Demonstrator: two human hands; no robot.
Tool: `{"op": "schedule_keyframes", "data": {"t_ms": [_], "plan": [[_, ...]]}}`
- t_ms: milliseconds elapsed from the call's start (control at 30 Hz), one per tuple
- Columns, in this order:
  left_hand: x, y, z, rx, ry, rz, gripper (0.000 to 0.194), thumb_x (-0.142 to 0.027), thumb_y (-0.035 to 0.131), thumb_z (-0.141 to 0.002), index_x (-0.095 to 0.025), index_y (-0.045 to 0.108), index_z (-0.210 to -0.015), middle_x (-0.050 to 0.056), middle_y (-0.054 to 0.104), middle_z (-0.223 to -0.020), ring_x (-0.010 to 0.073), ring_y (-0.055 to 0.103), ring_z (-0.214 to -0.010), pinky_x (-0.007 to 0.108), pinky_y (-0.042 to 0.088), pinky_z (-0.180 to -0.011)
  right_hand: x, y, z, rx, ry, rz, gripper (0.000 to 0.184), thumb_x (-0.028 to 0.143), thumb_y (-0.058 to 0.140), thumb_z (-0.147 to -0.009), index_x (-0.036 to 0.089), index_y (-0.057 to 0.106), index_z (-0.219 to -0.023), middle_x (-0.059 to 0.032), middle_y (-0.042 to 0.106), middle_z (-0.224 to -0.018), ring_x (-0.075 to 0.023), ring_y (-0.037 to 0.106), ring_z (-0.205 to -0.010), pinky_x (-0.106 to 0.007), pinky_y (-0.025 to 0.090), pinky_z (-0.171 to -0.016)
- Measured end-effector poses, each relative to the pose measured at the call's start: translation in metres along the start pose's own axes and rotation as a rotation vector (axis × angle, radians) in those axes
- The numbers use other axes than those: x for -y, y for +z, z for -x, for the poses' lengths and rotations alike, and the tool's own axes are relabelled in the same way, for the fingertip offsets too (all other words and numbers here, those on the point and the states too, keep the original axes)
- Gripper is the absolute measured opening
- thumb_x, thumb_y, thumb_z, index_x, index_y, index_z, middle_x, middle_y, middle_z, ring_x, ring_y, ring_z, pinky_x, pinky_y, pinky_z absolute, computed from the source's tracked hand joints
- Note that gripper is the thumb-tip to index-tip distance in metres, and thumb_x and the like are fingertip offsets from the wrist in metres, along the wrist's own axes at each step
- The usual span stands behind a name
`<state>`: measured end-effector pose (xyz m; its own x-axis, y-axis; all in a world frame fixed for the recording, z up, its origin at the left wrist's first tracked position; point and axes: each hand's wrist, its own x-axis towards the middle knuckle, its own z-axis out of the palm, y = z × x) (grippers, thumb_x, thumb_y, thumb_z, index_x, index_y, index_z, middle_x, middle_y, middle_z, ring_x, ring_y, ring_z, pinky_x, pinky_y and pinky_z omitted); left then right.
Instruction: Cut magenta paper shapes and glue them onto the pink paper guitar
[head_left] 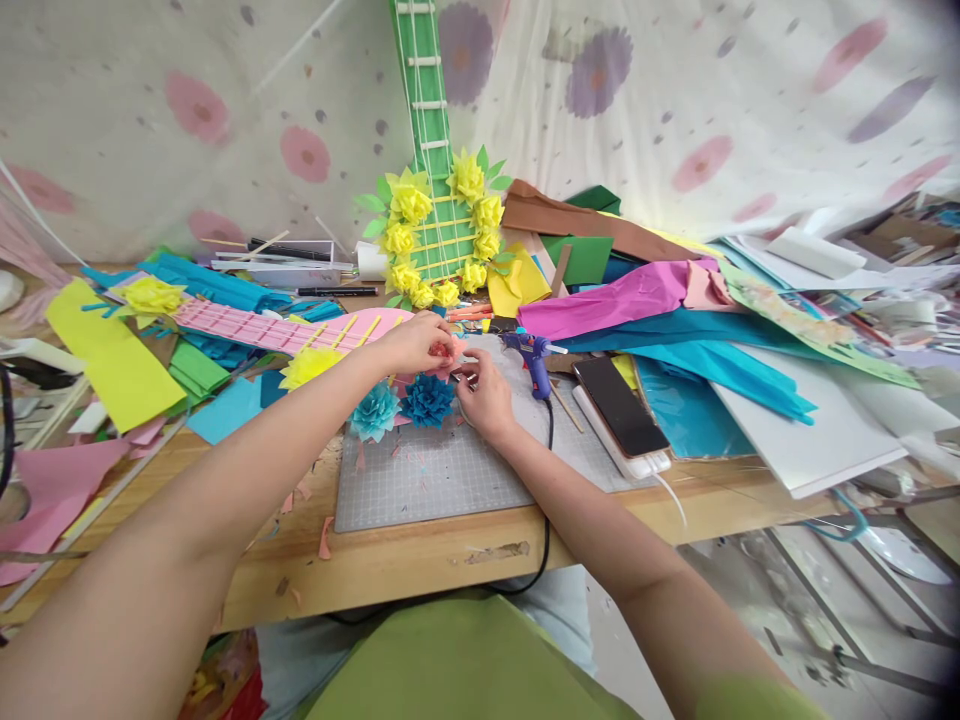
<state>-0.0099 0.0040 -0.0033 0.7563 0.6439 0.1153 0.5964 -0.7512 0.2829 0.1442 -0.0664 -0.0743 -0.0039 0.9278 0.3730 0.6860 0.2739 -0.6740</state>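
Pink guitar: a flat paper shape (247, 325) reaching from ten o'clock to the hands at the dial's centre; darker bars cross its neck, yellow ones its body.
Left hand: curled nearly closed (424, 345), fingertips pinching a small red-and-pink paper piece (444, 349) over the body's near end.
Right hand: half closed (484, 392), fingertips just beside that piece; a small dark item shows at them, too hidden to name.
Flowers on the pink guitar: four in view, two yellow flowers (311, 368), then one light blue flower (374, 411) and one dark blue flower (427, 400) toward seven o'clock.
Green guitar: one, upright at twelve o'clock (442, 238), ringed by about nine yellow blooms (409, 196).
Tools: one purple glue gun (532, 358) at three o'clock; farther out, one phone (621, 405) on a white block (609, 432).
Surface: wooden table (360, 570), a gridded grey mat (442, 480) at six, paper scraps, coloured sheets heaped from nine to three.
Room: pale flowered curtain (300, 90) behind, metal racks (832, 600) at four.
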Motion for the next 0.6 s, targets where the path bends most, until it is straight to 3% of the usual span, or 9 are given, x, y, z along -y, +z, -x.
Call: {"op": "schedule_keyframes", "data": {"t_ms": [333,600], "plan": [[-0.0004,-0.0011,0.0002,0.005,0.012,0.007,0.018,-0.026,0.051,-0.072,-0.022,0.067,-0.079,0.005,0.055,-0.098,0.0204,0.048,-0.099,0.032,0.038,-0.085,0.0035,0.0009,-0.0013,0.029,-0.024,0.01,0.041,0.011,0.042,-0.071,0.02,0.04,-0.111,-0.0014,0.068,-0.091,-0.0181,0.061,-0.078,-0.031,0.046,-0.068],[-0.0058,0.0028,-0.0012,-0.006,0.035,-0.061,0.024,-0.028,0.062,-0.061,-0.018,0.058,-0.082,0.008,0.053,-0.097,0.0237,0.046,-0.098,0.033,0.038,-0.083,-0.0019,0.0021,-0.0036,0.035,-0.069,0.009,0.046,0.01,0.039,-0.071,0.02,0.038,-0.116,-0.0023,0.067,-0.094,-0.0182,0.061,-0.081,-0.031,0.046,-0.07]]}}
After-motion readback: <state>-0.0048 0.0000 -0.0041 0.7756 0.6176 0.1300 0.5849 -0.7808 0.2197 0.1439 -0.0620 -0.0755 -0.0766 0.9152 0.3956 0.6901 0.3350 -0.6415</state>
